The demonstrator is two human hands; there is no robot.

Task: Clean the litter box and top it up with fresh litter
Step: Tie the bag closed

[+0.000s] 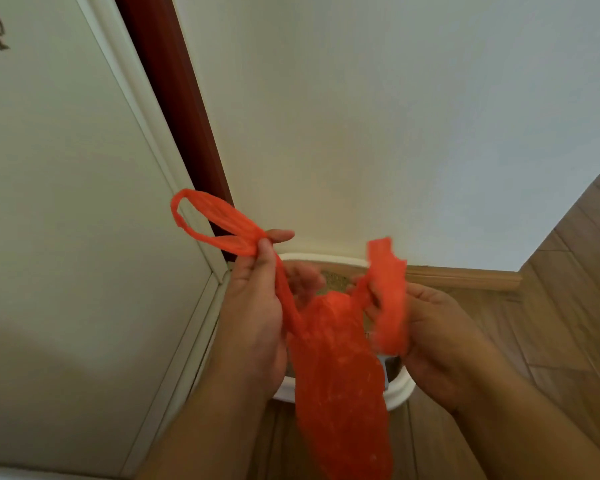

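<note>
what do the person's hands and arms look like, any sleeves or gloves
Both are bare: no gloves, and no sleeves on the forearms as far as the frame shows. The left hand and right hand show no rings, watch or bands on the visible sides. Nails look short and unpainted.

From my feed: plain white wall (395,116) straight ahead, a pale panelled door (66,202) on the left with a dark red frame strip (167,98) beside it. Wood floor (575,289) on the right, matching wooden skirting board (465,276) along the wall.
</note>
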